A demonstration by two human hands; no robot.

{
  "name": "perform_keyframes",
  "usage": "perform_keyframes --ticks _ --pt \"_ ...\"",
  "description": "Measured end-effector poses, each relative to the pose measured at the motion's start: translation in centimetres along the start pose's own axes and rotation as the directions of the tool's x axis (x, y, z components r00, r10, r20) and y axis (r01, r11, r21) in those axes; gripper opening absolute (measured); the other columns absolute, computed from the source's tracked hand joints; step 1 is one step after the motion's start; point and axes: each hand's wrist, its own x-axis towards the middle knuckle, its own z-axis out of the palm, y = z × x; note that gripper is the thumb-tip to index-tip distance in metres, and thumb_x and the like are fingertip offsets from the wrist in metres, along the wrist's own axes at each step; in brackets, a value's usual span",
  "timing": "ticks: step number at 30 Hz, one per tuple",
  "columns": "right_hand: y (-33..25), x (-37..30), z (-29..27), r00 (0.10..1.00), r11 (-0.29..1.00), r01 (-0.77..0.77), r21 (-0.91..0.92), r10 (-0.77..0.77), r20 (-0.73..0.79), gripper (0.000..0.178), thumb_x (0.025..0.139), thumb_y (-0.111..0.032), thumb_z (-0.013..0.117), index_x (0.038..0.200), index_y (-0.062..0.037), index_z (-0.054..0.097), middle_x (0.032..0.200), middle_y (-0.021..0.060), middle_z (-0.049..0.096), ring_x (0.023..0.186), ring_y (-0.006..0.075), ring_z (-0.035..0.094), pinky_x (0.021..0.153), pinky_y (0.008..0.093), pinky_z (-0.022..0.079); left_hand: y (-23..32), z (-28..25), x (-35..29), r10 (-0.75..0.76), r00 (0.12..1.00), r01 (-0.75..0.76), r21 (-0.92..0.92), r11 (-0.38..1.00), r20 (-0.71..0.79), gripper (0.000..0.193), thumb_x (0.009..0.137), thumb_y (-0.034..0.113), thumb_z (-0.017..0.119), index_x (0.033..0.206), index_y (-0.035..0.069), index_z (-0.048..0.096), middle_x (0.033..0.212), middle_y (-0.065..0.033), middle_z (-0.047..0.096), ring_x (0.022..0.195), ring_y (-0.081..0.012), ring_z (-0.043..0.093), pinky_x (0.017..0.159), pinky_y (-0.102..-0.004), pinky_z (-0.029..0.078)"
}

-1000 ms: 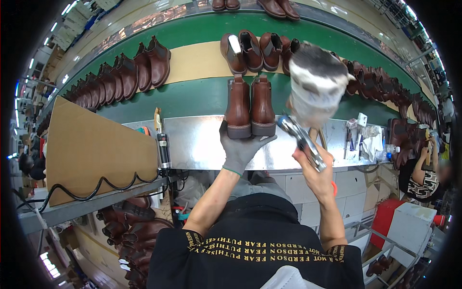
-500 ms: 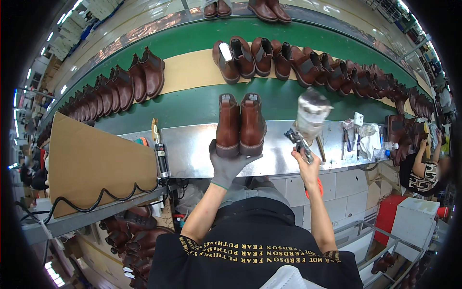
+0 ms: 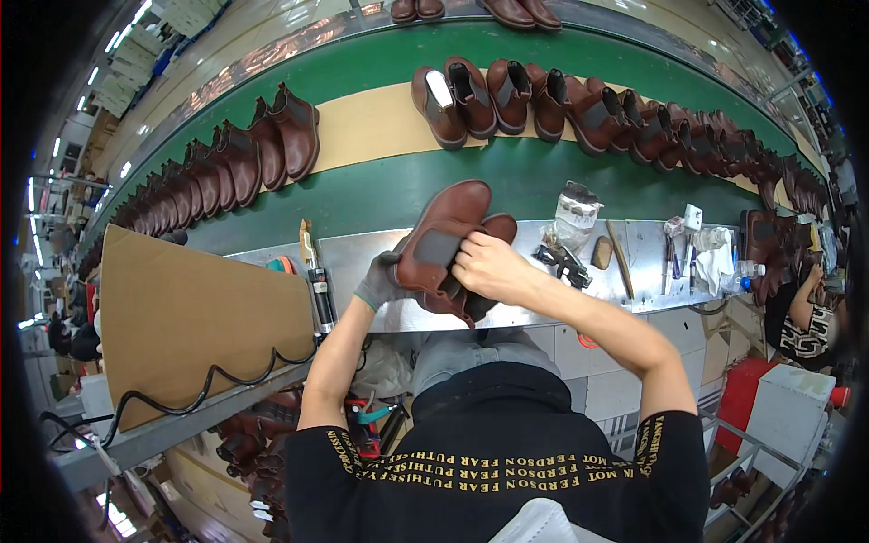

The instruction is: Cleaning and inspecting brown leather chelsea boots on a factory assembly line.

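Two brown leather ankle boots with dark elastic side panels are held up over the metal bench, tilted. The front boot partly covers the rear boot. My left hand, in a grey glove, grips the pair from the left; its fingers are partly hidden. Bare and closed, my right hand has curled fingers at the front boot's elastic and upper edge. To its right lies a spray gun with a plastic-wrapped cup, released on the bench.
Rows of similar boots line the green belt on tan board. A cardboard panel and coiled black hose stand left. Right on the bench lie a brown block, a stick and white cloth. Another person works far right.
The spray gun has gone from my right hand to the bench. My right hand has moved left onto the boots, which have turned from upright to tilted, soles away from my left palm.
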Motion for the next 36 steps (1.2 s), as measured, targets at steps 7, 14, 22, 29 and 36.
perform_keyframes --ticks 7,14,22,29,36 --pt "3.7 7.9 -6.5 0.83 0.802 -0.544 0.246 0.474 0.293 0.031 0.074 -0.028 0.069 0.066 0.0017 0.062 0.069 0.0227 0.062 0.071 0.0388 0.063 0.064 0.0462 0.05 1.7 1.0 5.9 0.822 0.538 -0.489 0.864 0.122 0.188 0.055 0.091 0.044 0.052 0.128 0.004 0.046 0.12 -0.016 0.056 0.102 -0.0258 0.058 0.094 -0.0393 0.045" --pt "8.5 8.1 -8.5 0.621 0.397 -0.71 0.582 0.743 0.25 0.038 0.088 -0.034 0.058 0.085 0.0031 0.066 0.077 0.0149 0.067 0.071 0.0187 0.064 0.069 0.0325 0.05 -3.7 10.0 5.7 0.82 0.568 -0.695 0.495 0.522 -0.067 0.042 0.092 0.033 0.055 0.122 0.004 0.048 0.113 -0.0118 0.057 0.096 -0.0215 0.059 0.088 -0.0361 0.048" --pt "2.5 -25.3 2.4 0.238 0.054 -0.949 0.309 0.768 0.595 0.044 0.061 -0.027 0.084 0.085 0.0022 0.062 0.074 0.0075 0.062 0.068 0.0157 0.055 0.065 0.0312 0.047 -3.3 15.0 5.7 0.818 0.532 -0.823 0.096 0.56 -0.218 0.026 0.092 0.016 0.057 0.115 0.005 0.051 0.106 -0.0066 0.057 0.09 -0.0161 0.058 0.079 -0.0306 0.052" --pt "-1.2 -20.6 8.7 0.162 -0.046 -0.771 0.635 0.95 0.266 0.033 0.083 -0.023 0.068 0.065 -0.004 0.048 0.061 -0.0037 0.046 0.059 0.0071 0.039 0.053 0.0264 0.035 -3.3 14.7 5.9 0.852 0.483 -0.786 0.33 0.524 -0.201 0.028 0.095 0.018 0.052 0.119 0.005 0.051 0.106 -0.0048 0.057 0.093 -0.017 0.054 0.084 -0.0308 0.046" --pt "-2.6 -15.9 3.2 0.124 -0.176 -0.646 0.743 0.936 0.33 0.025 0.087 -0.022 0.065 0.092 0.0023 0.063 0.079 0.0035 0.063 0.071 0.0097 0.052 0.067 0.0247 0.043 -1.5 14.5 6.4 0.894 0.428 -0.752 0.497 0.433 -0.132 0.028 0.094 0.016 0.052 0.119 0.005 0.051 0.106 -0.0047 0.057 0.093 -0.0171 0.054 0.084 -0.0305 0.046"
